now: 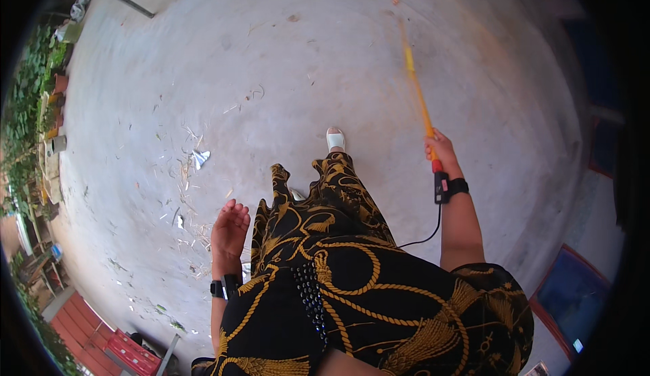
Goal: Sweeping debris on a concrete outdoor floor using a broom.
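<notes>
My right hand (440, 147) is wrapped round a long thin orange and yellow pole (421, 98). The pole has a red end just below my grip and points away from me over the floor. Its far end is smeared by motion, so I cannot make out what is on it. To the left of my body hangs my left hand (231, 225), holding nothing, its fingers a little curled and the palm partly showing. Straw-like bits and a crumpled silvery scrap (200, 158) lie on the floor nearest to that hand.
Grey concrete floor (325, 57) spreads ahead, with scattered litter on the left. Potted plants (59, 83) line the far left edge. A red seat (133, 354) stands at lower left, and a blue panel with a red frame (572, 298) is at lower right. My light shoe (335, 139) points forward.
</notes>
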Motion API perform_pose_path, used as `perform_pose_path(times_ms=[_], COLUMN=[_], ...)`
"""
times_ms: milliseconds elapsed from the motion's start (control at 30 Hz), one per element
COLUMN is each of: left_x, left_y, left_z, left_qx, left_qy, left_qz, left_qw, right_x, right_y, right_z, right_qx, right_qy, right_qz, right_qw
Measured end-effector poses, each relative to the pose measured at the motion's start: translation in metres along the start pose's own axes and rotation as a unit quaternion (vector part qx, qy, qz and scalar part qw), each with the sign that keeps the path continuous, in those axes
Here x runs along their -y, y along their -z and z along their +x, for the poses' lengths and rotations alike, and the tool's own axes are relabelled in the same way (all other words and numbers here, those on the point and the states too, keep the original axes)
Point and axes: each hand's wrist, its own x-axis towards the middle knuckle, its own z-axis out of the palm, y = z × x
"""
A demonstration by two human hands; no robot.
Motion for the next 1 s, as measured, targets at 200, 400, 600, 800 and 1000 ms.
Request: perform_pose_path(times_ms=[200,400,600,800,1000], left_x=[0.001,-0.008,-0.031,-0.085,-0.151], left_y=[-0.085,-0.110,-0.103,-0.062,-0.009], left_z=[0.015,0.022,0.041,0.049,0.048], left_qx=[0.012,-0.003,0.016,0.008,0.004], left_qy=[0.019,0.025,0.038,0.023,-0.038], left_qz=[0.023,0.039,0.034,0.037,0.008], left_qw=[0.999,0.999,0.999,0.999,0.999], right_x=[0.034,0.061,0.038,-0.005,0.019], right_y=[0.102,0.035,-0.136,-0.308,-0.396], right_z=[0.128,0.155,0.102,0.014,-0.019], right_qx=[-0.029,0.013,0.141,0.328,0.524], right_qy=[-0.133,-0.090,0.030,0.003,-0.195], right_qz=[0.198,-0.043,-0.155,-0.281,-0.211], right_qw=[0.971,0.995,0.977,0.902,0.802])
